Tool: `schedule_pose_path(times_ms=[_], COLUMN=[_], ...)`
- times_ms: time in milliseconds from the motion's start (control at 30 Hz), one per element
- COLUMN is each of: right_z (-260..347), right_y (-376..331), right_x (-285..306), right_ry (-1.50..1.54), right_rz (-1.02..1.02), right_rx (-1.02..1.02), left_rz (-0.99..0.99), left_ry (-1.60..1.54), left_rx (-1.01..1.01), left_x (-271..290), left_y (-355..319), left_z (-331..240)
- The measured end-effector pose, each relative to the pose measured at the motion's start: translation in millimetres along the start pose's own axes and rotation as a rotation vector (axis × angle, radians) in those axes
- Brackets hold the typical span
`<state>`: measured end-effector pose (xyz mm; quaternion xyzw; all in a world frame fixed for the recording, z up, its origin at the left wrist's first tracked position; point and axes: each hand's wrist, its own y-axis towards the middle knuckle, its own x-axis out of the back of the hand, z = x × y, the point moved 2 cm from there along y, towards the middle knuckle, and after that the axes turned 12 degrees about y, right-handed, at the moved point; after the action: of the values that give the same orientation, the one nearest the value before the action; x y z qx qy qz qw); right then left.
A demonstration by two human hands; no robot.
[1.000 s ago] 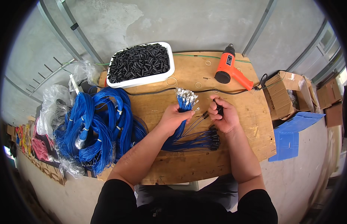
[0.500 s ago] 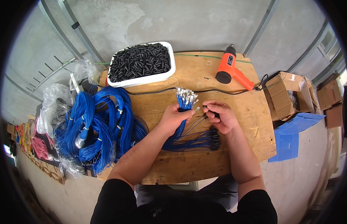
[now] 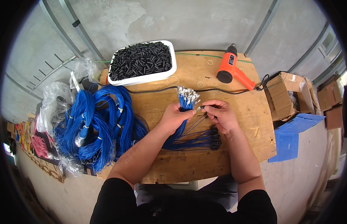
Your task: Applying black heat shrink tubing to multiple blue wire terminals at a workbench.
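Blue wire bundle stands in the left hand, above the middle of the wooden table. Tips aim away from the wearer, toward the wall; long axis tilts slightly, lower left to upper right. Below the fist it slants down beside the left forearm; wires sweep rightward across the tabletop, ending in a cluster of black-covered ends. Looks: many thin, bright blue strands, packed tight at the grip, topped by a fanned tuft of bare silver terminals. I see left thumb and fingers clamped round it. Right hand pinches a small black sleeve, level, pointing left at one silver terminal near the left thumb; whether metal has entered it, I cannot tell. Farther left, I note tied coils of blue wire in a heap. Beyond the hands: black cord crossing the table, white tub heaped with short black tubes, orange heat gun at right. Off the table's right edge, cardboard box and blue panel.
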<state>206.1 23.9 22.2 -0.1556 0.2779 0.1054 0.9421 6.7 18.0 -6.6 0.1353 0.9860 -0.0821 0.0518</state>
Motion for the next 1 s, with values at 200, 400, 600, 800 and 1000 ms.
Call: schedule_pose_path(times_ms=[200,400,600,800,1000], right_z=[-1.0,-3.5,-3.2,-1.7,-2.2], right_y=[-0.8,0.1,-0.9,-1.8,-0.8], right_x=[-0.7,-1.2,-3.9,-5.2,-4.3], right_ry=[-0.029,-0.080,-0.112,-0.133,-0.142], right_rz=[0.001,-0.005,-0.007,-0.025,-0.039], right_rx=[0.088,0.123,0.143,0.138,0.120], left_rz=[0.035,0.026,0.039,0.019,0.011], left_ry=[0.059,0.079,0.085,0.087,0.129], left_rx=[-0.019,-0.003,-0.010,-0.024,-0.024], left_x=[-1.1,-1.3,-0.8,-2.6,-2.6], left_y=[0.1,-0.6,-1.5,-2.9,-3.7], left_z=[-2.3,-2.3,-2.8,-6.4,-7.1])
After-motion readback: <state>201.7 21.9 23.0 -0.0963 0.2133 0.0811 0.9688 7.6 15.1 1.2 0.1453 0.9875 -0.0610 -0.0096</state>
